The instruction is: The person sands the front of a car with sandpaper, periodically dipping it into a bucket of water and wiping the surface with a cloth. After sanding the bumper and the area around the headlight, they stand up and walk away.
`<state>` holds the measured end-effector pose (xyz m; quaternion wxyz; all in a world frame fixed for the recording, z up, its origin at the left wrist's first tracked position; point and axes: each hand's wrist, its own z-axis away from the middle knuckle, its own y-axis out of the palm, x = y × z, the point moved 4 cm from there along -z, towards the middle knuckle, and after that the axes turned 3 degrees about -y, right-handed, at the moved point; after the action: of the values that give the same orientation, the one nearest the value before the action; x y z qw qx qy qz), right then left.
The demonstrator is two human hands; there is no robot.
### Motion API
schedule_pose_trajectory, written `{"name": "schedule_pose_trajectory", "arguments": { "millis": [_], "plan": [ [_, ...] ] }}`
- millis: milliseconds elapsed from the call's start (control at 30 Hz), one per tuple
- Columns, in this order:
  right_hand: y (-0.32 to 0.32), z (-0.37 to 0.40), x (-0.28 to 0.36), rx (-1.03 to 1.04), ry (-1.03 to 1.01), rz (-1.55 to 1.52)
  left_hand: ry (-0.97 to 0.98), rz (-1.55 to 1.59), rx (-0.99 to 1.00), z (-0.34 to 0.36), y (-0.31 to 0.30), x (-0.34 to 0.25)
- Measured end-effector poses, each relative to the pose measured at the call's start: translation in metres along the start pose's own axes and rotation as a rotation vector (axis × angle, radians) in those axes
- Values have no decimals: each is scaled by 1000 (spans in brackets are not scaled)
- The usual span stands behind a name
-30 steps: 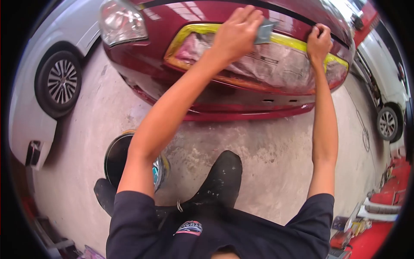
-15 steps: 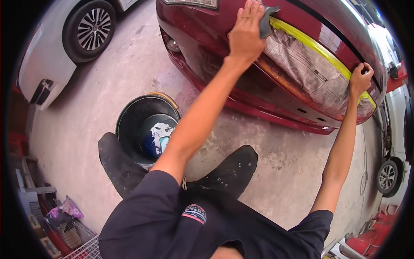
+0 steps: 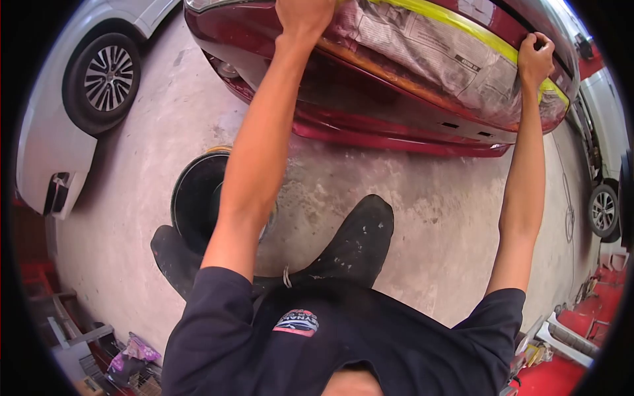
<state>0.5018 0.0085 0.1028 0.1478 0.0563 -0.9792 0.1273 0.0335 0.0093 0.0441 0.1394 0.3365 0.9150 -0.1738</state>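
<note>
My left hand [image 3: 304, 18] is at the top edge of the head view, against the dark red car bumper [image 3: 264, 66]. Its fingers lie beyond the picture, so what they hold is hidden. To the right, my right hand [image 3: 536, 59] rests near the dark gap along the bumper's upper edge, its fingers curled and thumb bent in; I cannot make out anything between them. Newspaper masking [image 3: 429, 49] covers part of the bumper between my hands, with yellow tape [image 3: 462, 28] along its upper border.
A black bucket [image 3: 188, 198] stands on the concrete floor [image 3: 323, 178] by my leg, partly behind my left forearm. A light-coloured car [image 3: 59, 132] is at left, another car's wheel [image 3: 602, 210] at right. A purple-patterned cloth [image 3: 135, 356] lies among clutter at lower left.
The view has shifted, and the bumper sits higher in it. My left hand has moved up and left, and the grey sheet under its fingers is out of sight. My right hand stays at the bumper.
</note>
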Motion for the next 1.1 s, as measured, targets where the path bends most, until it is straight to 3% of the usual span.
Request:
{"name": "schedule_pose_trajectory", "arguments": {
  "millis": [100, 200, 233, 333, 367, 400, 467, 633, 700, 800, 967, 1067, 1100],
  "plan": [
    [1, 3, -2, 8, 21, 1, 74, -22, 18, 55, -5, -8],
    [-3, 2, 1, 14, 28, -22, 88, -7, 62, 36, -16, 3],
    [-1, 2, -1, 17, 16, -25, -65, 66, -29, 15, -12, 5],
    [1, -1, -4, 18, 19, -45, -166, -123, 114, -11, -4, 18],
    [1, 1, -4, 20, 31, -57, -17, -36, -17, 2, -11, 5],
    [1, 2, -3, 32, 40, -64, 64, -74, -27, 29, -9, 5],
    [-2, 2, -1, 50, 62, -65, 16, 2, 25, 77, -10, 2],
    [-3, 3, 1, 34, 62, -35, 52, -66, -30, 5, -7, 37],
    [-3, 4, 0, 28, 54, -43, 73, -11, -24, 20, -15, 32],
    [-1, 1, -1, 11, 59, -37, 8, 63, -26, 112, -27, 27],
    [-2, 1, 0, -14, 27, -21, -68, 9, -76, 58, -24, 26],
    [-1, 1, 0, -21, 11, -22, -56, 64, -69, 121, -23, 21],
    [-3, 2, 2, -13, 23, -37, -136, 59, 17, 137, -28, 16]
  ]
}}
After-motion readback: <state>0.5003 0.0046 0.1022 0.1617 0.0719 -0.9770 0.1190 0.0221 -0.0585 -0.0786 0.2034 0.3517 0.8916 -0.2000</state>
